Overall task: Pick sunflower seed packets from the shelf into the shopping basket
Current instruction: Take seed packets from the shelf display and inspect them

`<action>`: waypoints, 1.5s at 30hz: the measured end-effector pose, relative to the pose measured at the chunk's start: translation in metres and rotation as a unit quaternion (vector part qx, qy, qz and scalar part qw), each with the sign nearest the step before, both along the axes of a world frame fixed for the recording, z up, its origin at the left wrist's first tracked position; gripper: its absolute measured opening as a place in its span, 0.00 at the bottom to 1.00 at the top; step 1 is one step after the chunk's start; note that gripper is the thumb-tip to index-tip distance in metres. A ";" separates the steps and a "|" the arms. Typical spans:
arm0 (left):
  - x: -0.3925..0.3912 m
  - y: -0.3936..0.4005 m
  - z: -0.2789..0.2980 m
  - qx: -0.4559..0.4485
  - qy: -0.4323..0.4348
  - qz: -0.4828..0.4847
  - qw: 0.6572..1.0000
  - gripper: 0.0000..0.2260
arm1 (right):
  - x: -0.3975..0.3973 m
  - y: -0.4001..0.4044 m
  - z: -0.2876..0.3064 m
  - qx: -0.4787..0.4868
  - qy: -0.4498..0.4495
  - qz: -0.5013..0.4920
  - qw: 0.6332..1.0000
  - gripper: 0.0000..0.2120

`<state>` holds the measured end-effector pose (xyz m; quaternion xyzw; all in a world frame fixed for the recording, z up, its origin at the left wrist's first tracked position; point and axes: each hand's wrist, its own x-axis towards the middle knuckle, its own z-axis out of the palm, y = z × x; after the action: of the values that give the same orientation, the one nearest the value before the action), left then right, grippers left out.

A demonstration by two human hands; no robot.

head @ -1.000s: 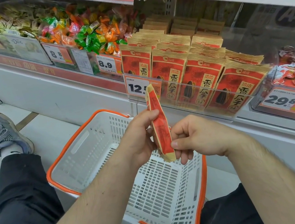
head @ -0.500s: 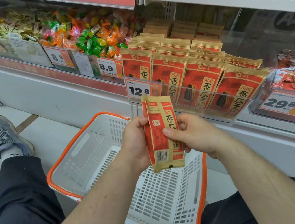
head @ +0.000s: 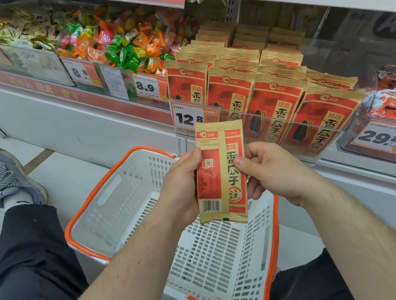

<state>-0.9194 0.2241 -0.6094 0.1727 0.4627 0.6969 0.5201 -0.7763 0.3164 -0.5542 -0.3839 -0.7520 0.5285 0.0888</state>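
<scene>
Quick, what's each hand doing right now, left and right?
Left hand: grips the seed packet along its left edge.
Right hand: pinches the same packet's right edge, thumb on its face.

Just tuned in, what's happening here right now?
A person holds one sunflower seed packet upright in both hands, left hand on its left edge, right hand pinching the right edge, its back with the barcode facing the camera. It is above the white shopping basket, which looks empty. More packets stand on the shelf behind.

Red-and-tan seed packet (head: 220,172) upright (barcode side showing) above white, orange-rimmed basket (head: 110,185)
</scene>
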 end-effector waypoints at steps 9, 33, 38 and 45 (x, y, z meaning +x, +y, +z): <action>0.008 -0.002 0.006 -0.066 0.258 -0.037 0.963 0.13 | -0.004 -0.003 -0.003 0.023 -0.018 -0.062 0.998 0.14; 0.009 -0.005 -0.008 0.060 0.082 -0.182 0.978 0.21 | -0.007 -0.010 -0.001 -0.091 0.115 0.004 0.989 0.18; 0.007 -0.002 -0.003 0.003 0.025 -0.095 0.995 0.21 | 0.001 -0.007 0.003 -0.042 -0.005 0.137 0.990 0.19; 0.006 0.000 -0.004 -0.002 0.004 -0.048 0.999 0.16 | -0.002 -0.014 0.003 -0.010 -0.073 0.202 0.977 0.08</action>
<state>-0.9130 0.2244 -0.6138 0.1964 0.4575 0.6696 0.5512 -0.7779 0.3028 -0.5516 -0.2629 -0.8130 0.5136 -0.0787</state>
